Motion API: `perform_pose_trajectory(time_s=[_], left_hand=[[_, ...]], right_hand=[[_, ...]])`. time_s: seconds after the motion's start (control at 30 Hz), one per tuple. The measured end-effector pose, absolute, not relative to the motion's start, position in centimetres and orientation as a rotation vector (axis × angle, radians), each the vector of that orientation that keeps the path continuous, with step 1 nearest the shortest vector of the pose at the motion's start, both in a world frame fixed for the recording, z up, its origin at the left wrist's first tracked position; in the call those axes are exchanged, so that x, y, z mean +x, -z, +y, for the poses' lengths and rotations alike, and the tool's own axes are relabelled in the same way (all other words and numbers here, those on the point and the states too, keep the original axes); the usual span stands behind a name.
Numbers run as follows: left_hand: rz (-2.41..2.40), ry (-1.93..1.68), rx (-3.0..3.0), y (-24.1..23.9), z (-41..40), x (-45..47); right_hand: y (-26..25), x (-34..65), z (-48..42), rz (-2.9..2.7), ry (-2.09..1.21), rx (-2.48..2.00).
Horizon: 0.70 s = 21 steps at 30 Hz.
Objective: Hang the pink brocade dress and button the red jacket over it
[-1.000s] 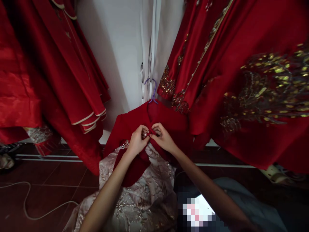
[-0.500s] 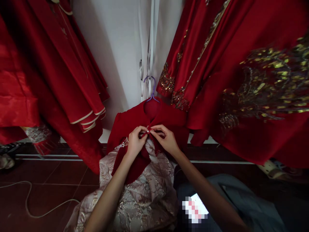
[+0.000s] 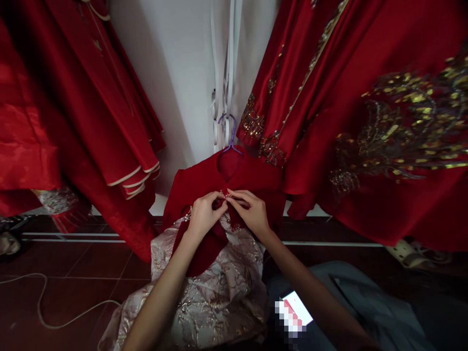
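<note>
A red garment [image 3: 199, 175] hangs low on a purple hanger [image 3: 231, 139]. At its front, just below the neckline, my left hand [image 3: 207, 210] and my right hand [image 3: 252, 209] meet with fingertips nearly touching. Both hands pinch the small beaded fastening [image 3: 224, 195] there; fingers hide most of it. Another beaded ornament [image 3: 188, 214] shows by my left wrist. Under my forearms spreads a shiny pale pink brocade skirt [image 3: 219, 302], partly covered by a loose red flap of the garment.
Red garments [image 3: 120, 122] with cream piping hang at left. Red clothes with gold sequins [image 3: 413, 122] hang at right. White straps [image 3: 228, 63] run down the white wall. A lit phone [image 3: 296, 309] lies by my right forearm. A cable [image 3: 46, 302] and pale clogs [image 3: 405, 253] are on the floor.
My hands stay at the fastening with small finger shifts. The left hand has turned slightly, and a pearl that showed between the fingertips is now mostly covered.
</note>
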<state>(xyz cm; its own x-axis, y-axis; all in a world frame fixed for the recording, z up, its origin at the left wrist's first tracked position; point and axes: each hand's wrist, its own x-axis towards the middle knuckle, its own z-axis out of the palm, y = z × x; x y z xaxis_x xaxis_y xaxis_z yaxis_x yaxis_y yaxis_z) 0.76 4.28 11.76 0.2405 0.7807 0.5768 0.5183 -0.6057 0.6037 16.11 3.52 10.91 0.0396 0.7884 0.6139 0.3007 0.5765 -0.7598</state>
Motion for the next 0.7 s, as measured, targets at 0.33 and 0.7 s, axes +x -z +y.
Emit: perform_pose_trajectory(time_s=[0.33, 0.7], left_hand=[[1.156, -1.283, 2.288, -11.9, 4.6, 1.0], [0.952, -1.424, 1.956, -9.2, 4.9, 2.0]], right_hand=[[-10.2, 16.4, 4.0, -1.515, -0.512, -0.913], [-8.3, 17.2, 3.1, -1.727, -0.664, -0.818]])
